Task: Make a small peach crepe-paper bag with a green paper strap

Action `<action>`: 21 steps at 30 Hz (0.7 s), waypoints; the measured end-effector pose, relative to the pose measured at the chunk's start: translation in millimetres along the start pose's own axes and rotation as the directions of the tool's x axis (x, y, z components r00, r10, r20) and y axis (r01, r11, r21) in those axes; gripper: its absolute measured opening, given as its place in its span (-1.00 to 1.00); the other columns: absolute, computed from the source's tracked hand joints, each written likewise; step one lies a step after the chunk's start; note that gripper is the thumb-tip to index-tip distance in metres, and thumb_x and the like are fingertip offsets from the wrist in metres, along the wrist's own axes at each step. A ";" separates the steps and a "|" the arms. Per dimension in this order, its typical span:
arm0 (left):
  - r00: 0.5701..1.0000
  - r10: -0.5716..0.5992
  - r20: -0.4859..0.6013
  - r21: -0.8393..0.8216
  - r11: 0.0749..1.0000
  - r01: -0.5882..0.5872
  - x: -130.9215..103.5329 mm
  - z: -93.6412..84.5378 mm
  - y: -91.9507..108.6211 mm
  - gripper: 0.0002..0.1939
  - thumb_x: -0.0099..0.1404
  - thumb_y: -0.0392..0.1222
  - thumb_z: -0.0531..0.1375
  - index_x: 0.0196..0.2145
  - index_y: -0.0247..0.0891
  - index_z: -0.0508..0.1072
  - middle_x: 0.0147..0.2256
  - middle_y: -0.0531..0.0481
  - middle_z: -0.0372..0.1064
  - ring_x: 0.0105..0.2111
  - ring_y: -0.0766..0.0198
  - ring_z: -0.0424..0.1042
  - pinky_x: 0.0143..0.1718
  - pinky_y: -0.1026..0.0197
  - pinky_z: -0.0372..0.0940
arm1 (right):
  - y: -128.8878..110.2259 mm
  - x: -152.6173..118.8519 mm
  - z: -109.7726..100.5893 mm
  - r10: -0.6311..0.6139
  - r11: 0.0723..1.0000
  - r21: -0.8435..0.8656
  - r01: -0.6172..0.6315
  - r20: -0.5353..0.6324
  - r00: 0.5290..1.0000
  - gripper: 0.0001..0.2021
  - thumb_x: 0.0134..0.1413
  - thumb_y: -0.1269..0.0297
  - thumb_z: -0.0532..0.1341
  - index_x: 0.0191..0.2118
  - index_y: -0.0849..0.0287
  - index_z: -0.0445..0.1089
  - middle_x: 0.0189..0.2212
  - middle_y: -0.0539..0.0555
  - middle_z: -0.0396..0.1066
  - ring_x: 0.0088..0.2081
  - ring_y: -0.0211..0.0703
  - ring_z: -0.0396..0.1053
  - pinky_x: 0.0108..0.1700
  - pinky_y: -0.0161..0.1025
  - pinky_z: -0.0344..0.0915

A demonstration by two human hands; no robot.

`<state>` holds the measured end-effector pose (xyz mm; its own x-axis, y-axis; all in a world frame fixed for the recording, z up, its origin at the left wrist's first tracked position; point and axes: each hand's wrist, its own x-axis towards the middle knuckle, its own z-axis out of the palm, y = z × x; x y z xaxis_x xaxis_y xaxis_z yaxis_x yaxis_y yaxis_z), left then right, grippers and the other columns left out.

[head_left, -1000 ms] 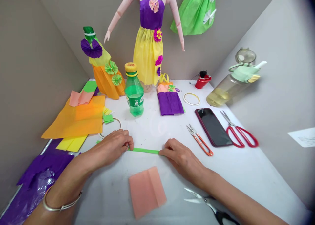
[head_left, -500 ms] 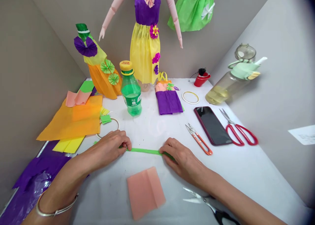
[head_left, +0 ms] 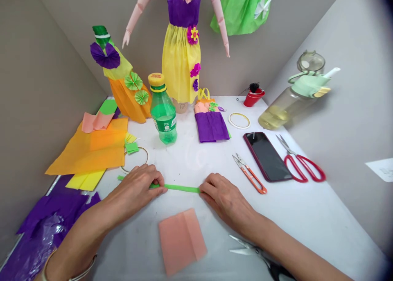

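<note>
A narrow green strip (head_left: 182, 188), looking like folded fabric or crepe paper, runs between my hands just at the table top. My left hand (head_left: 143, 183) pinches its left end with thumb and fingers. At the right end, the fingers of my right hand (head_left: 219, 193) are closed on the strip, hiding its tip. Below it on the table lies a pink square (head_left: 182, 242) with a crease along its right side. Black-handled scissors (head_left: 254, 252) lie partly under my right forearm, blades apart.
A green bottle (head_left: 165, 121) stands behind the strip. To the right lie orange thread snips (head_left: 250, 174), a phone (head_left: 268, 156), red scissors (head_left: 302, 162) and a tilted water bottle (head_left: 285, 100). Orange sheets (head_left: 89, 150) are at left. A dressed doll figure (head_left: 181, 60) stands at the back.
My left thumb has shifted slightly right along the strip, and the left fingers have changed their pinch. My right fingers have drawn closer together. The view has moved slightly.
</note>
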<state>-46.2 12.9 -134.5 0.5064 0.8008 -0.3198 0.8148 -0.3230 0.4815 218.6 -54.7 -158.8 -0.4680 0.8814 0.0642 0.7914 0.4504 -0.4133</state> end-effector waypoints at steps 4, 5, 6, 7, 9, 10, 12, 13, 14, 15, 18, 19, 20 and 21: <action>0.999 -0.010 -0.038 0.023 1.000 0.011 0.8 3.5 1.4 -0.83 0.27 -0.05 0.21 -0.41 -0.16 0.45 -0.34 0.04 0.37 -0.24 0.12 0.31 -0.20 0.12 0.12 | -0.9 -0.1 1.0 0.026 0.999 0.046 -0.025 -0.029 0.999 -0.83 0.30 0.48 0.07 -0.29 0.16 0.36 -0.33 0.06 0.30 -0.29 -0.16 0.26 -0.24 -0.22 0.27; 0.999 -0.009 -0.047 0.032 0.999 0.010 0.8 3.9 2.1 -0.82 0.28 -0.04 0.22 -0.41 -0.17 0.45 -0.34 0.04 0.37 -0.25 0.12 0.31 -0.21 0.12 0.12 | -1.4 0.2 1.3 0.037 0.998 0.054 -0.036 -0.032 0.999 -0.82 0.30 0.48 0.06 -0.29 0.16 0.36 -0.34 0.06 0.30 -0.30 -0.16 0.26 -0.25 -0.22 0.27; 0.998 -0.005 -0.056 0.043 0.999 0.008 0.7 4.2 3.1 -0.80 0.28 -0.02 0.22 -0.40 -0.17 0.45 -0.35 0.04 0.37 -0.25 0.12 0.30 -0.21 0.12 0.11 | -2.0 0.5 1.7 0.049 0.997 0.057 -0.047 -0.034 0.998 -0.82 0.30 0.48 0.05 -0.30 0.17 0.35 -0.34 0.06 0.30 -0.30 -0.16 0.26 -0.25 -0.22 0.27; 0.998 -0.001 -0.064 0.057 0.998 0.005 0.6 4.4 4.4 -0.79 0.29 0.00 0.22 -0.40 -0.18 0.44 -0.35 0.03 0.37 -0.26 0.12 0.30 -0.21 0.11 0.10 | -2.5 0.8 2.3 0.061 0.997 0.056 -0.059 -0.035 0.998 -0.81 0.30 0.48 0.04 -0.31 0.17 0.34 -0.35 0.06 0.29 -0.30 -0.16 0.26 -0.25 -0.22 0.27; 0.997 0.004 -0.077 0.096 0.995 0.004 0.6 5.0 7.9 -0.75 0.29 0.03 0.23 -0.41 -0.19 0.43 -0.36 0.03 0.37 -0.27 0.12 0.30 -0.21 0.10 0.09 | -2.9 1.1 4.0 0.079 0.996 0.045 -0.077 -0.039 0.996 -0.80 0.31 0.47 0.03 -0.33 0.18 0.33 -0.36 0.07 0.29 -0.31 -0.15 0.25 -0.26 -0.20 0.26; 0.996 0.006 -0.087 0.120 0.993 0.004 0.8 5.5 9.9 -0.73 0.28 0.04 0.23 -0.43 -0.20 0.41 -0.37 0.03 0.37 -0.27 0.12 0.30 -0.22 0.10 0.08 | -2.8 0.9 5.1 0.085 0.996 0.034 -0.084 -0.046 0.995 -0.79 0.31 0.47 0.02 -0.34 0.18 0.32 -0.36 0.07 0.28 -0.32 -0.14 0.25 -0.26 -0.20 0.26; 0.993 0.017 -0.114 0.175 0.985 0.003 1.4 6.9 13.4 -0.69 0.26 0.07 0.25 -0.46 -0.22 0.39 -0.39 0.02 0.37 -0.27 0.11 0.31 -0.23 0.10 0.07 | -2.2 0.2 7.5 0.093 0.996 0.006 -0.093 -0.059 0.994 -0.79 0.31 0.46 0.02 -0.36 0.18 0.31 -0.37 0.08 0.27 -0.33 -0.13 0.23 -0.27 -0.19 0.24; 0.991 0.029 -0.129 0.199 0.980 -0.002 1.7 7.7 14.8 -0.67 0.24 0.08 0.26 -0.46 -0.22 0.37 -0.40 0.02 0.36 -0.27 0.10 0.31 -0.23 0.10 0.06 | -1.8 -0.3 8.6 0.099 0.995 -0.011 -0.100 -0.066 0.993 -0.79 0.31 0.45 0.02 -0.36 0.18 0.30 -0.37 0.08 0.27 -0.33 -0.13 0.23 -0.26 -0.18 0.23; 0.989 0.042 -0.141 0.219 0.976 -0.010 2.1 8.6 15.8 -0.65 0.24 0.10 0.26 -0.46 -0.22 0.36 -0.40 0.02 0.36 -0.28 0.10 0.30 -0.24 0.10 0.06 | -1.5 -0.7 9.5 0.105 0.994 -0.026 -0.108 -0.070 0.992 -0.79 0.31 0.44 0.03 -0.37 0.18 0.30 -0.38 0.08 0.26 -0.33 -0.12 0.22 -0.26 -0.17 0.22; 0.988 0.052 -0.148 0.235 0.972 -0.016 2.4 9.5 16.4 -0.64 0.23 0.12 0.26 -0.46 -0.23 0.35 -0.41 0.02 0.36 -0.29 0.11 0.30 -0.24 0.09 0.06 | -1.4 -1.0 10.1 0.114 0.992 -0.039 -0.117 -0.070 0.991 -0.79 0.31 0.44 0.03 -0.37 0.18 0.30 -0.38 0.08 0.26 -0.33 -0.12 0.22 -0.26 -0.17 0.21; 0.988 0.053 -0.143 0.272 0.962 -0.012 2.7 12.1 16.8 -0.60 0.24 0.16 0.25 -0.46 -0.23 0.33 -0.40 0.01 0.34 -0.31 0.11 0.30 -0.25 0.09 0.05 | -2.2 -0.6 9.9 0.144 0.987 -0.060 -0.147 -0.055 0.988 -0.80 0.30 0.44 0.04 -0.38 0.19 0.30 -0.38 0.07 0.27 -0.32 -0.11 0.23 -0.26 -0.16 0.19; 0.988 0.052 -0.142 0.286 0.958 -0.009 2.7 12.9 16.8 -0.59 0.25 0.17 0.24 -0.46 -0.23 0.32 -0.40 0.01 0.34 -0.31 0.12 0.29 -0.25 0.08 0.05 | -2.6 -0.1 9.2 0.153 0.986 -0.062 -0.156 -0.045 0.987 -0.80 0.29 0.44 0.05 -0.38 0.19 0.30 -0.38 0.07 0.27 -0.32 -0.11 0.23 -0.26 -0.16 0.18; 0.988 0.054 -0.145 0.300 0.954 -0.008 2.7 13.9 16.7 -0.58 0.26 0.18 0.22 -0.46 -0.24 0.31 -0.40 0.01 0.33 -0.31 0.12 0.29 -0.25 0.08 0.05 | -3.0 0.5 8.4 0.162 0.984 -0.063 -0.164 -0.036 0.986 -0.81 0.28 0.44 0.06 -0.38 0.19 0.30 -0.38 0.07 0.27 -0.32 -0.11 0.23 -0.26 -0.16 0.17; 0.987 0.060 -0.151 0.315 0.949 -0.010 2.7 14.9 16.7 -0.58 0.27 0.18 0.21 -0.46 -0.24 0.31 -0.40 0.01 0.32 -0.32 0.12 0.29 -0.25 0.08 0.05 | -3.3 1.1 7.6 0.171 0.983 -0.065 -0.173 -0.029 0.985 -0.81 0.28 0.44 0.06 -0.39 0.19 0.30 -0.37 0.07 0.27 -0.33 -0.11 0.23 -0.26 -0.15 0.17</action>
<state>-27.0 2.2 -139.4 0.5062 0.8467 -0.1637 0.8572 -0.4733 0.2029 212.5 -56.3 -164.3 -0.3139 0.9493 0.0185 0.8845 0.2995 -0.3578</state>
